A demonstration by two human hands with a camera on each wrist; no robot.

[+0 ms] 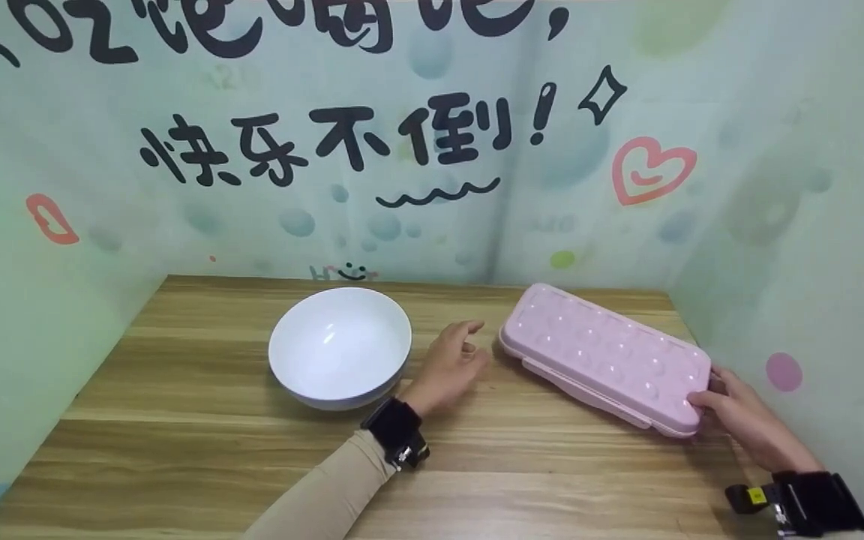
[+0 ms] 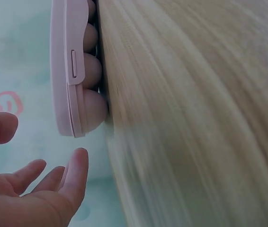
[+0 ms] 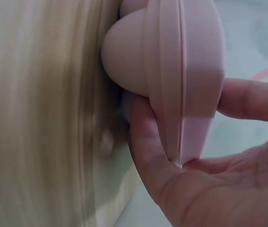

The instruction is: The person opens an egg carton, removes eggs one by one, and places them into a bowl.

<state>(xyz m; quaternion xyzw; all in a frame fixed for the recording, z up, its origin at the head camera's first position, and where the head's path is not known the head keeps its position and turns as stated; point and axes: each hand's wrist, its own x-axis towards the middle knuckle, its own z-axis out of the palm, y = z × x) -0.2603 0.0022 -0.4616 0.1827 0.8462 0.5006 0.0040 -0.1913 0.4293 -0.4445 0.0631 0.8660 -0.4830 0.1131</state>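
A pink lidded egg box (image 1: 608, 360) with rows of domed bumps lies slanted at the right of the table, its lid down. My right hand (image 1: 751, 420) grips its right end; the right wrist view shows the thumb on the lid side and a finger (image 3: 148, 142) under the base. Rounded egg cups (image 2: 93, 106) bulge from the underside in the left wrist view. My left hand (image 1: 451, 367) is apart from the box, between it and a white bowl (image 1: 342, 345), with fingers loosely bent and nothing in them. What lies inside the box is hidden.
The bowl stands upright at the left on the wood-grain table (image 1: 177, 420), close to my left forearm. A printed fabric backdrop (image 1: 432, 232) hangs behind the table and along both sides. Each wrist wears a black strap with a small camera.
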